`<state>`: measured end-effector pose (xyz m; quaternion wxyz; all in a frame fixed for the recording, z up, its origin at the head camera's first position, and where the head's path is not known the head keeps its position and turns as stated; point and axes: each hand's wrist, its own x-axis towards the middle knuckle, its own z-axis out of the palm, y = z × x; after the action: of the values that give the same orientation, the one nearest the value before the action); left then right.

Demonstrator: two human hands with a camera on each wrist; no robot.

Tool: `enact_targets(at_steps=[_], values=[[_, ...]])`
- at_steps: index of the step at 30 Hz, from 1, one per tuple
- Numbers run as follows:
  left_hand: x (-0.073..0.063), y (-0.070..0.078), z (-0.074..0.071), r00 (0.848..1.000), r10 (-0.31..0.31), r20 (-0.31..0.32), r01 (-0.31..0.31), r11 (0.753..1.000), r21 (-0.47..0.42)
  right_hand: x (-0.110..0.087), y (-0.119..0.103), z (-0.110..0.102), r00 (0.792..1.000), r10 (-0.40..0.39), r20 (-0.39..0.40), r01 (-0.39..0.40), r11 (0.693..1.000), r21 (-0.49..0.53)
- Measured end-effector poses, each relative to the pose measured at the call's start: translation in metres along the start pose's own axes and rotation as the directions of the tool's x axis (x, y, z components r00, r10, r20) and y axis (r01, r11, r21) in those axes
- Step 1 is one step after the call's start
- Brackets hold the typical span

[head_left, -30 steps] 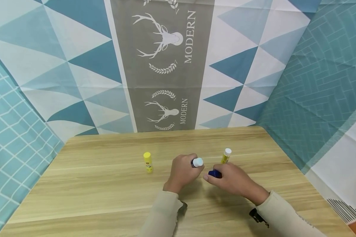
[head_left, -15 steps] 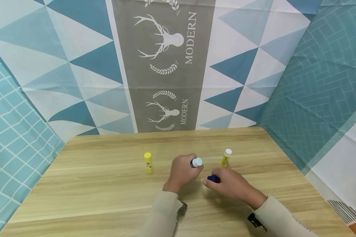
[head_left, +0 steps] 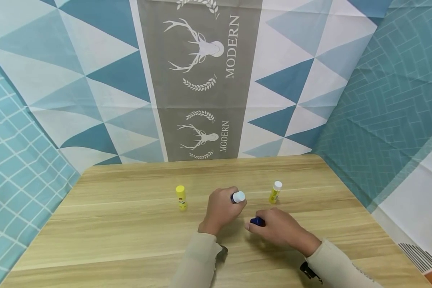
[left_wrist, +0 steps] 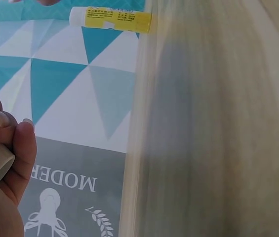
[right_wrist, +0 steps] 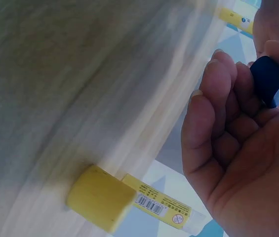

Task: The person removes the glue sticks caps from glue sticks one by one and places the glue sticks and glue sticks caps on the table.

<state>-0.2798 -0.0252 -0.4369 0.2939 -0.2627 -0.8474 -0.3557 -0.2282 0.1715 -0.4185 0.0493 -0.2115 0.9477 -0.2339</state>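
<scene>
My left hand (head_left: 221, 208) grips a dark blue glue stick, its white end (head_left: 239, 197) poking out past the fingers. Just to the right, my right hand (head_left: 277, 227) holds a dark blue cap (head_left: 258, 221) between thumb and fingers, apart from the stick. The right wrist view shows the cap (right_wrist: 271, 81) near the thumb, its round end facing the camera. Beyond the right hand stands a yellow glue stick with a white top (head_left: 275, 193). A loose yellow cap (right_wrist: 102, 197) sits on the table in the right wrist view; the right hand hides it from the head view.
Another yellow glue stick (head_left: 181, 198), with a yellow top, stands upright left of my left hand. The wooden table (head_left: 111, 224) ends at a patterned cloth backdrop (head_left: 201, 92) at the back, with tiled-pattern cloths at both sides.
My right hand has drawn back toward me and slightly left with the blue cap, uncovering more of the white-topped yellow glue stick. The left hand has stayed in place with its glue stick.
</scene>
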Motion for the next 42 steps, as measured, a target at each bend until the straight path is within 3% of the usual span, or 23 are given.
enact_targets(at_steps=[19, 27, 42], values=[[0.0, 0.0, 0.001, 1.0, 0.0, 0.005, 0.0, 1.0, 0.007, 0.001, -0.001, 0.01, 0.999, -0.018, 0.026, 0.019, 0.999, -0.045], [0.0, 0.0, 0.0, 1.0, -0.007, 0.002, 0.007, 1.0, 0.002, 0.002, -0.005, 0.013, 0.998, -0.064, 0.014, 0.065, 0.994, -0.093], [-0.001, -0.002, 0.002, 1.0, -0.023, 0.011, 0.024, 1.0, -0.019, 0.004, -0.006, 0.019, 1.0, -0.006, 0.023, 0.009, 0.989, -0.144]])
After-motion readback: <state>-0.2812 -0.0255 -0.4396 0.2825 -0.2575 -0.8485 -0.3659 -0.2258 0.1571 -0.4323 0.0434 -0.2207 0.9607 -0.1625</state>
